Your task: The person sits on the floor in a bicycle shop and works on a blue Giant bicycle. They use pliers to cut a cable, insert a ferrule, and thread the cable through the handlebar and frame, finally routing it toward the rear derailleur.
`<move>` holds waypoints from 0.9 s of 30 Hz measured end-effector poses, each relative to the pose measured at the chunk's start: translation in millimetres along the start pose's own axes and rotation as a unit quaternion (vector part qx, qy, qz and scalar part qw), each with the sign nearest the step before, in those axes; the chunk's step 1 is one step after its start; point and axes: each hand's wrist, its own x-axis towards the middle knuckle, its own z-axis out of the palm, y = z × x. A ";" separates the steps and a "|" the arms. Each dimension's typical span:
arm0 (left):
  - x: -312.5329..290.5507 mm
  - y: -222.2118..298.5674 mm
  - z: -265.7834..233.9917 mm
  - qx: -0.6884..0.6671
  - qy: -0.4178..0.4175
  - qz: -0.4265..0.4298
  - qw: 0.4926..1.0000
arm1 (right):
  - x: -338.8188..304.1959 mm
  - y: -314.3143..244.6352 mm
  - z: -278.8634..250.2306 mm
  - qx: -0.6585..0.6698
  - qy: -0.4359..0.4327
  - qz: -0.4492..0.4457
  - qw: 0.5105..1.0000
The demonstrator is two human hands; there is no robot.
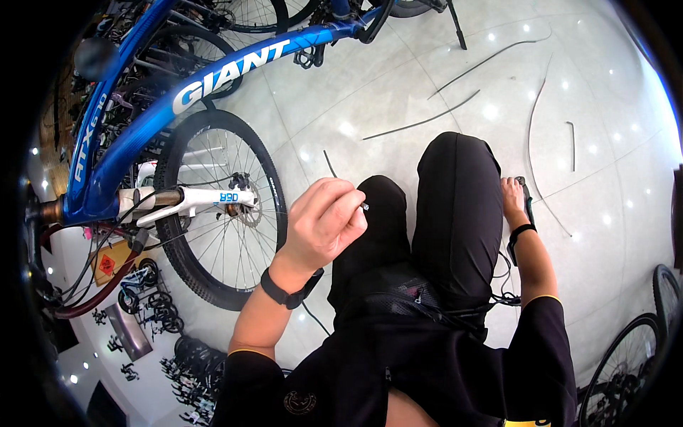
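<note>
My left hand [326, 222] is closed in front of my left knee, pinching a thin black length of cable housing. One part of this cable housing [329, 164] sticks out above the knuckles, and a short cut end shows beside the thumb. Low beside my right knee, my right hand [512, 203] has its fingers curled. A dark object [527, 198] lies against it, too small and partly hidden to name. To the left is a blue bicycle frame [235, 70] with a white suspension fork [206, 199] and a front wheel [276, 192].
Loose cable pieces lie on the pale tiled floor: a black length [423, 121], a long thin curved one [530, 142] and a short bent one [573, 146]. More bicycles stand at the upper left, and a bicycle wheel [619, 356] is at the lower right.
</note>
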 end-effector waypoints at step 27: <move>-32.5 105.5 -75.4 -0.022 0.093 -0.147 0.984 | -63.6 -221.6 -447.7 0.717 -0.131 -0.354 0.586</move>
